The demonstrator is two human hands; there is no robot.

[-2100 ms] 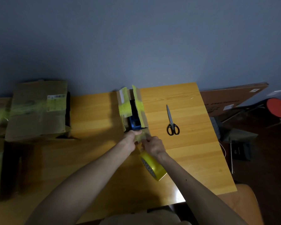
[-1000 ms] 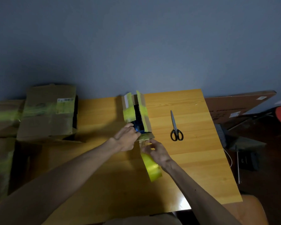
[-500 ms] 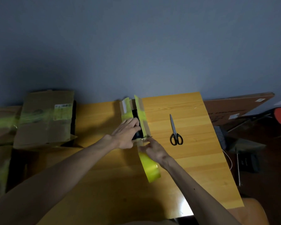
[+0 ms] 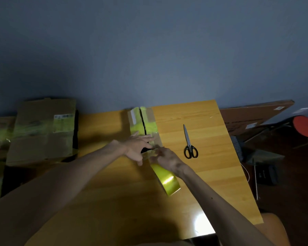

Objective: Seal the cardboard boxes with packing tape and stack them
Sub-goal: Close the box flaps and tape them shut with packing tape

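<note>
The box [image 4: 148, 121] lies just beyond your grips, its two flaps nearly shut with a dark slit between them and yellow strips across. Your left grip [image 4: 136, 148] lies flat on the flaps' near end, fingers straight, holding nothing. Your right grip [image 4: 165, 158], close beside it at the box's near edge, curls round the roll [image 4: 168, 181], which sticks out under that wrist over the bench [image 4: 212, 174]. Scissors [image 4: 189, 142] lie right of the right grip, apart from it. A bigger box [image 4: 41, 132] sits well left of the left grip.
</note>
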